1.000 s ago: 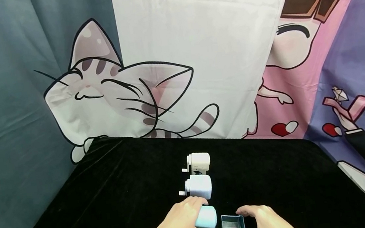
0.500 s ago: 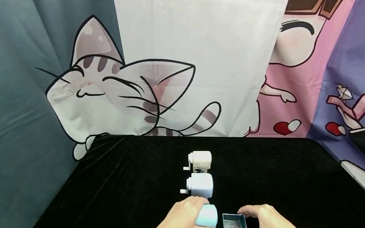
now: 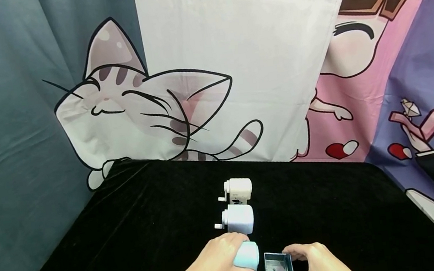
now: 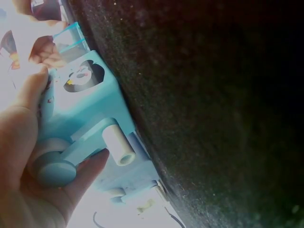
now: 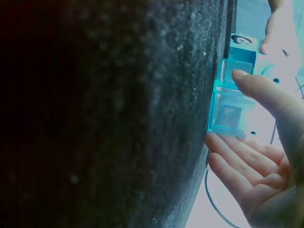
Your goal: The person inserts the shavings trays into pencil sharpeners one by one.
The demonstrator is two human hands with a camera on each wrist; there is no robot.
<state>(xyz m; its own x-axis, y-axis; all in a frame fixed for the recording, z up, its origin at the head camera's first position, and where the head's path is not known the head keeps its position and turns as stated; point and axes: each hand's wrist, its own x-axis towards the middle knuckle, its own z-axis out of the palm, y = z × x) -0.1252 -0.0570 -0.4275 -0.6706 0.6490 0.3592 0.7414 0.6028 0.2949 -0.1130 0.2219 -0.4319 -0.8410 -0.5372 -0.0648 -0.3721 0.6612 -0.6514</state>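
Observation:
A light blue hand-crank pencil sharpener (image 3: 246, 256) is gripped from the left by my left hand (image 3: 216, 260). In the left wrist view the sharpener (image 4: 90, 107) shows its crank and a penguin-like picture, and my thumb and fingers lie round its body. Close to its right side is a clear bluish shavings drawer (image 3: 278, 266), its hollow facing up. My right hand (image 3: 318, 263) pinches this drawer between thumb and fingers. In the right wrist view the drawer (image 5: 231, 111) sits low by the black cloth, near the sharpener's front. The drawer slot is not clearly visible.
Two more crank sharpeners stand in a row beyond my left hand: a pale lavender one (image 3: 239, 219) and a cream one (image 3: 240, 190) behind it. Black cloth (image 3: 138, 228) covers the table. A printed curtain (image 3: 255, 48) hangs along the back.
The head view has shifted slightly, so everything appears a little to the right. Both hands keep their hold on the sharpener and drawer, with hardly any other movement.

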